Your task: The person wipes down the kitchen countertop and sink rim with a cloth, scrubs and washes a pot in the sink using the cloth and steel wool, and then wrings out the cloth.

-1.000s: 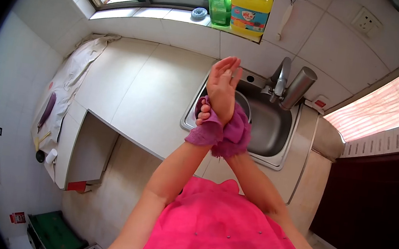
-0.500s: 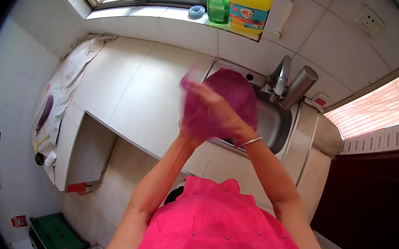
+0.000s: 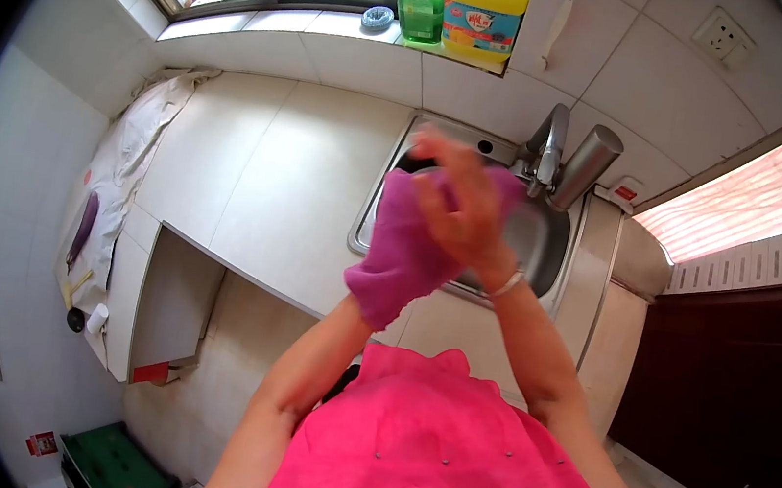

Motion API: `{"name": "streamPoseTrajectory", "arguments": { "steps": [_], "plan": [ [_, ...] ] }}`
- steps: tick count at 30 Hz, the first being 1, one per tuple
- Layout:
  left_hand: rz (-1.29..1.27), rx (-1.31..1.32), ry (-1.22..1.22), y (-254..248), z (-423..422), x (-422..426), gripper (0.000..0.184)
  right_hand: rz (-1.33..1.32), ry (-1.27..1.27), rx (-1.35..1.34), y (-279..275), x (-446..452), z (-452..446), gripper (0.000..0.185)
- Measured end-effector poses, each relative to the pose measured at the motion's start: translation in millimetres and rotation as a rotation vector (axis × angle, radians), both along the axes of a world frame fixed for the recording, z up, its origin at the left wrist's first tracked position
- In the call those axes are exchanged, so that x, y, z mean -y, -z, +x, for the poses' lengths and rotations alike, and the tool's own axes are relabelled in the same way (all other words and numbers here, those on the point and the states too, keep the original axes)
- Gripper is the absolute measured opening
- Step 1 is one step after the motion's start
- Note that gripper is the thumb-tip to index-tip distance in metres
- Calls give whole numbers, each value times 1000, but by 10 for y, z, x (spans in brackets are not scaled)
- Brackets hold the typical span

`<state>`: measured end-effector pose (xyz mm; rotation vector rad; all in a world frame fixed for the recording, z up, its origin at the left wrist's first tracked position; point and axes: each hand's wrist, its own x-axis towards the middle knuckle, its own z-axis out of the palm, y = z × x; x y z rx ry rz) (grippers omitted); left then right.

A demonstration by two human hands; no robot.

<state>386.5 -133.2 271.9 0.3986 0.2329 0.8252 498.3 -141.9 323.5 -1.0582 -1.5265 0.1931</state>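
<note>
A purple cloth (image 3: 406, 241) hangs over my left hand in front of the sink and covers it down to the wrist. Only my left forearm (image 3: 317, 358) shows, so the fingers beneath are hidden. My right hand (image 3: 468, 220) is against the cloth's right side, its fingers spread apart and the tips blurred by motion. Part of the cloth shows behind that hand toward the faucet. Below both hands is the steel sink (image 3: 555, 256), partly covered by them.
A faucet (image 3: 550, 146) and a steel cylinder (image 3: 587, 169) stand behind the sink. A green bottle (image 3: 421, 1) and a yellow jug (image 3: 481, 14) are on the sill. Pale counter (image 3: 297, 172) extends left, toward an eggplant (image 3: 84, 228) on a white cloth (image 3: 129, 170).
The cloth, earlier blurred and bunched between both hands, now drapes over my left hand to the wrist. My right hand has risen and spread its fingers.
</note>
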Motion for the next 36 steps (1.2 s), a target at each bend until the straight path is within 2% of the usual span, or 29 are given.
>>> {"name": "streamPoseTrajectory", "arguments": {
  "steps": [1, 3, 6, 9, 12, 14, 16, 19, 21, 23, 25, 26, 27, 28, 29, 31, 33, 35, 36],
  "plan": [
    [6, 4, 11, -50, -9, -56, 27, 51, 131, 117, -22, 12, 159, 36],
    [12, -10, 28, -99, -29, -147, 28, -207, 152, -351, 76, 0, 425, 40],
    [13, -88, 43, -94, -43, -215, 31, -634, -57, -544, 549, 56, 605, 33],
    [18, -226, 47, -70, -78, -254, 33, -759, -381, -1284, 513, 268, 439, 33],
    [74, -445, 69, -94, -68, -413, 36, -829, -148, -691, 407, 396, 648, 32],
    [145, -647, 130, -65, -22, -544, 37, -756, -107, -694, 223, 419, 754, 31],
    [247, -984, 292, 56, -4, -671, 41, -713, -80, -636, 73, 411, 887, 30],
    [761, -1194, 350, 173, 144, -860, 43, -658, -16, -441, -120, 307, 1170, 33],
    [655, -941, 250, 119, 303, -1071, 42, -592, 65, -278, -264, 249, 1422, 37],
    [796, -789, 182, 78, 502, -1412, 41, -637, 151, -258, -512, 195, 1689, 33],
    [1185, -724, 142, 318, 720, -1853, 41, -665, 233, -219, -583, 124, 1940, 39],
    [902, -761, 119, 551, 768, -1896, 33, -679, 274, -199, -596, 145, 2050, 42],
    [618, -787, 95, 810, 824, -1931, 26, -696, 394, -23, -549, 206, 2175, 42],
    [336, -801, 70, 859, 860, -1900, 20, -707, 512, 155, -450, 263, 2335, 41],
    [363, -950, 97, 958, 794, -1784, 19, -713, 626, 334, -336, 312, 2495, 40],
    [253, -917, 150, 1129, 675, -1456, 22, -721, 628, 12, -64, 524, 2761, 38],
    [175, -897, 198, 1410, 514, -1166, 22, -596, 746, 52, 163, 781, 2836, 34],
    [96, -943, 231, 1584, 322, -939, 22, -711, 653, -220, 542, 999, 2897, 29],
    [82, -980, 203, 1655, 215, -832, 22, -780, 616, -205, 664, 1117, 2887, 27]
  ]
}}
